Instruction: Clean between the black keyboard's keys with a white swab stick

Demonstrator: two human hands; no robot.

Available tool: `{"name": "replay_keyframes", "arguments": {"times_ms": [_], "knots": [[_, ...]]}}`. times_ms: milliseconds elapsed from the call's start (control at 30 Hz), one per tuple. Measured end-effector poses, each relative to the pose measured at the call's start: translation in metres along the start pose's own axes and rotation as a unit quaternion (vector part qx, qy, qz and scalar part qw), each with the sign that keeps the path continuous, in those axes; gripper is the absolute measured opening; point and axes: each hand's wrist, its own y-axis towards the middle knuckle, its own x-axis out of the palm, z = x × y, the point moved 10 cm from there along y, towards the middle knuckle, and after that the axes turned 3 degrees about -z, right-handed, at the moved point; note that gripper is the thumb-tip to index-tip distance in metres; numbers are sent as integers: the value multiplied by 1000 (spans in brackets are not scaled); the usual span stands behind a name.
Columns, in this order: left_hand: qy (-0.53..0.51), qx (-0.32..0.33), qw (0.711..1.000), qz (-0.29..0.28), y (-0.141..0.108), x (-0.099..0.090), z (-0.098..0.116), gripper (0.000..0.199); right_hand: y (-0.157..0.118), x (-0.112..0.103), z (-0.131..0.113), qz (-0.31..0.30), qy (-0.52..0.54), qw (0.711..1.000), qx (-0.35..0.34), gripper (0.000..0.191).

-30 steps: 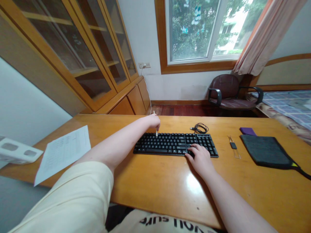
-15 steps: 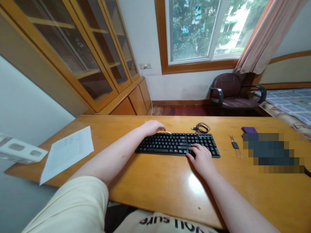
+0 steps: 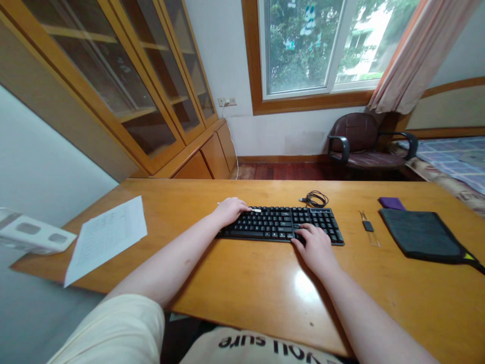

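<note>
Head view. Item: one pale stick [image 3: 256, 210], pinched in the left hand [image 3: 229, 211]; tip beyond the fingertips, toward the right hand [image 3: 316, 246], over the upper keys; long axis roughly along the keyboard [image 3: 265, 223]. Left hand nearer the tip. Right fingers loosely open, touching the keyboard.

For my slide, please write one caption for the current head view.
Left hand holds a slender white-tipped stick over a black keyboard; right hand rests on its right part.

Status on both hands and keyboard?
Left hand gripping pale stick, tip over back rows of keyboard. Right hand resting at keyboard's right part. Coiled cable just behind it.
</note>
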Motion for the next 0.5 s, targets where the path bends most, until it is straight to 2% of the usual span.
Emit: {"name": "replay_keyframes", "arguments": {"times_ms": [200,500], "knots": [[9,-12,1000,9,-15,-4,-12,32,0,0,1,3,3,1000,-1,22],[22,-37,999,28,-56,-6,-56,37,0,-2,1,4,8,1000,1,23]]}}
